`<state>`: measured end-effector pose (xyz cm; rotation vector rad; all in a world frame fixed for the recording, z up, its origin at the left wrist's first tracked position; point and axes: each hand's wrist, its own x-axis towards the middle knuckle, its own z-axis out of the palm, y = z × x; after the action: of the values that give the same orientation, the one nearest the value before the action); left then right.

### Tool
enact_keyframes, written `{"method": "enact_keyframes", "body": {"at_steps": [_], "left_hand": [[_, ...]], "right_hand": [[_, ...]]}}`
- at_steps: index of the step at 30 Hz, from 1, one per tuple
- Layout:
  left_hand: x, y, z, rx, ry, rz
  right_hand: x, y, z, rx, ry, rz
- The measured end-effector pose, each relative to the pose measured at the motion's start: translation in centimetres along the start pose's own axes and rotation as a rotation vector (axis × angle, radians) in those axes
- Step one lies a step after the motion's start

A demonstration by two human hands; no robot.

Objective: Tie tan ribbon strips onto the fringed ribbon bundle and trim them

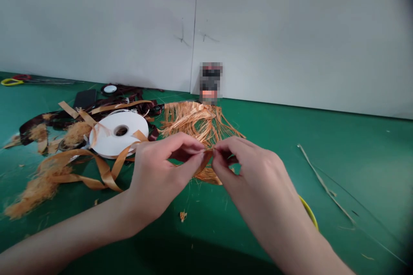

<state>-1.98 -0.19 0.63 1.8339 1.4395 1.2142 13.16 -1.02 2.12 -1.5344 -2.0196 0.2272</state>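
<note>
My left hand (161,172) and my right hand (248,172) meet above a green table (322,137). Both pinch the same narrow orange ribbon strip (208,154) between thumb and fingertips. The strip's lower part is frayed into thin fibres (208,175) that hang below my fingers. Behind my hands lies a fan of shredded orange ribbon strands (196,122). A white ribbon spool (118,132) lies flat to the left of my left hand, with loose orange ribbon (103,172) curling around it.
Clumps of orange fibre (32,193), dark brown ribbon scraps (35,122) and a black phone (84,99) lie at the left. Scissors (19,80) lie at the far left by the grey wall. A thin pale strip (322,182) lies at the right. A yellow curved edge (309,212) shows under my right wrist.
</note>
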Motion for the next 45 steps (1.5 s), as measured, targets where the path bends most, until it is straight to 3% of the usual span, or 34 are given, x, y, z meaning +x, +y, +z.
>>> {"method": "enact_keyframes", "body": {"at_steps": [3, 8, 16, 22, 27, 33, 37, 41, 45], "left_hand": [[0.3, -0.2, -0.3, -0.257, -0.037, -0.155], [0.7, -0.6, -0.5, -0.55, -0.08, -0.32], [0.8, -0.8, -0.2, -0.576, -0.061, -0.289], [1.2, -0.8, -0.7, -0.723, 0.015, -0.338], [1.4, -1.0, -0.8, -0.777, -0.181, -0.357], [1.4, -1.1, -0.3, -0.779, -0.202, -0.445], [1.9, -1.2, -0.3, -0.84, -0.105, -0.5], [2.2, -1.5, -0.4, -0.844, -0.019, -0.444], [2.0, -1.4, -0.5, -0.745, -0.19, -0.415]], "right_hand": [[-0.1, -0.3, -0.4, 0.134, 0.007, 0.121], [0.3, -0.5, -1.1, 0.542, -0.179, 0.331], [0.7, -0.3, -0.7, 0.684, -0.043, 0.213], [1.1, -0.2, -1.0, 0.797, -0.105, 0.331], [1.1, 0.3, -0.8, 0.836, -0.182, 0.365], [1.6, 0.6, -0.5, 0.792, -0.246, 0.384], [1.7, 0.8, -0.6, 0.833, -0.241, 0.372], [1.8, 1.1, -0.7, 0.862, -0.218, 0.378], [1.8, 1.2, -0.7, 0.866, -0.231, 0.37]]}}
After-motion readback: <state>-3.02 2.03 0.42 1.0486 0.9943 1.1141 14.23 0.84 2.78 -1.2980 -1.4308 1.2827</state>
